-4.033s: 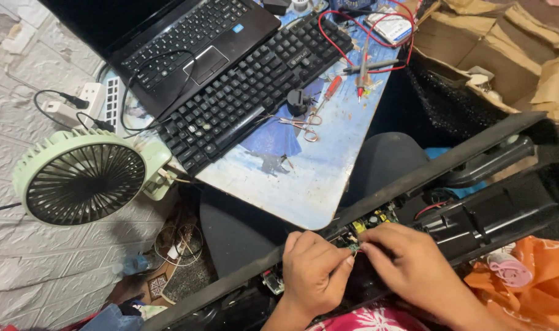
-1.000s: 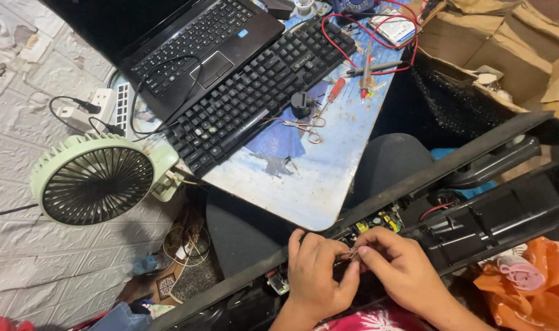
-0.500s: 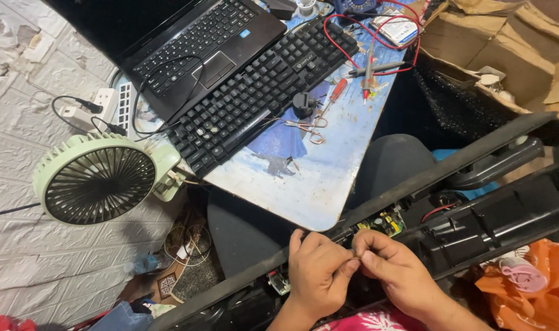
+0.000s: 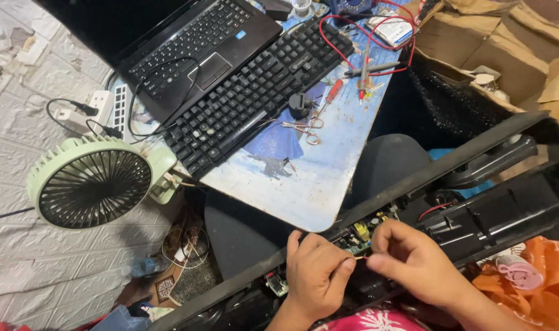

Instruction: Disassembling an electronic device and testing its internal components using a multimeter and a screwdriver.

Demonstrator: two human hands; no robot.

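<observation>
Circuit board point(image 4: 360, 236) sitting inside a long black opened casing point(image 4: 475, 214), lying across the lap at the near edge of the scene. Left hand point(image 4: 316, 276) and right hand point(image 4: 414, 260) meeting just in front of the board, fingers of both pinching narrowly on a thin wire point(image 4: 357, 258) between them, presumably keeping it taut and clear of the components. Resting beyond, on the far left, a blue-printed bench point(image 4: 310, 178) carrying a black keyboard point(image 4: 255, 92), a laptop point(image 4: 193, 43), small scissors point(image 4: 304, 129) and red test leads point(image 4: 365, 61). Standing at the left, a pale green fan point(image 4: 92, 181). Crowding the far right, cardboard boxes point(image 4: 512, 43).
</observation>
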